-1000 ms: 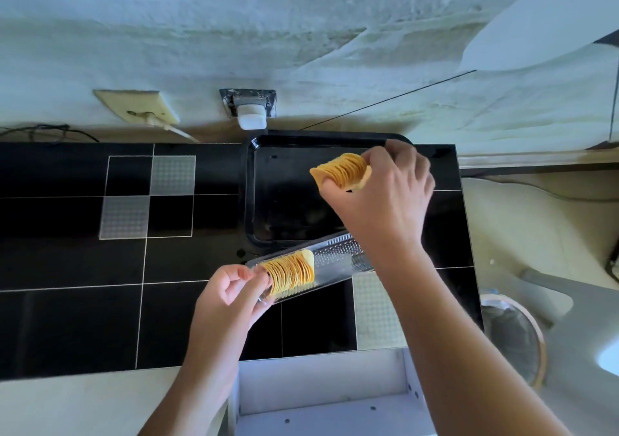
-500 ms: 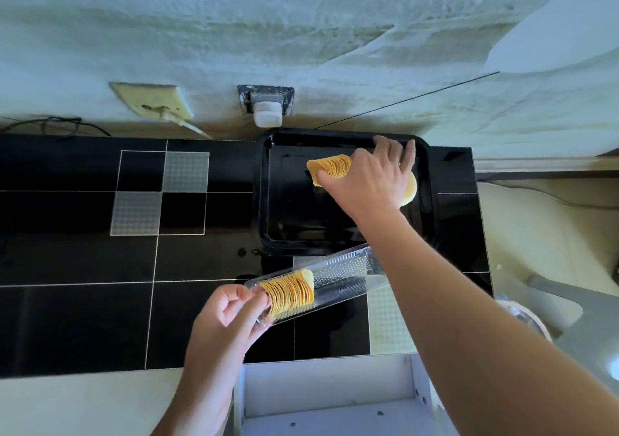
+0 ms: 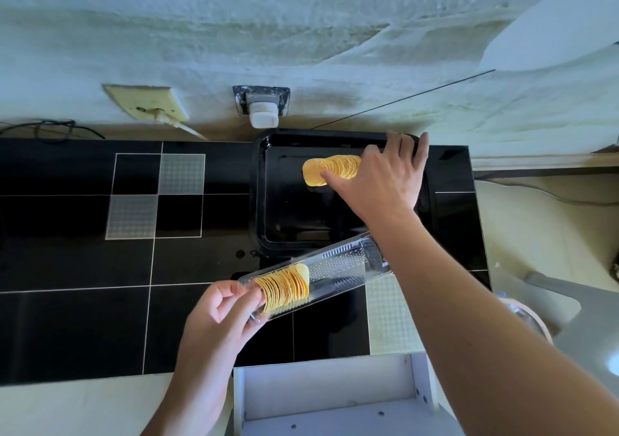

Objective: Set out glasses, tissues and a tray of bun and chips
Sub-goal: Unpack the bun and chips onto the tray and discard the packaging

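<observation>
We read this as mid-task, early on. The black tray (image 3: pixel 264 201) sits on the dark tiled counter (image 3: pixel 77 261) against the wall, and it serves as our landmark.

Done so far, judging by the layout: one stack of chips (image 3: pixel 330 169) lies on its side inside the tray, toward the far right corner. The right hand (image 3: pixel 380 181) is on that stack, fingers spread over it and reaching the tray's far rim, thumb touching the near side of the stack. We can't tell whether it grips or is just steadying the chips.

Just in front of the tray, touching or overlapping its near rim, is a clear plastic chip sleeve (image 3: pixel 338 271), tilted, with a second stack of chips (image 3: pixel 284 288) in its left end. The left hand (image 3: pixel 224 308) pinches that left end between thumb and curled fingers.

Left to do, as we judge it: the remaining chips in the sleeve probably go onto the tray too. No bun is visible on the tray. No glasses or tissues are in view, so those steps look undone.

Nearer us than the tray, a white open box or drawer (image 3: pixel 328 398) sits below the counter edge. A wall plug (image 3: pixel 263 114) hangs right behind the tray.
</observation>
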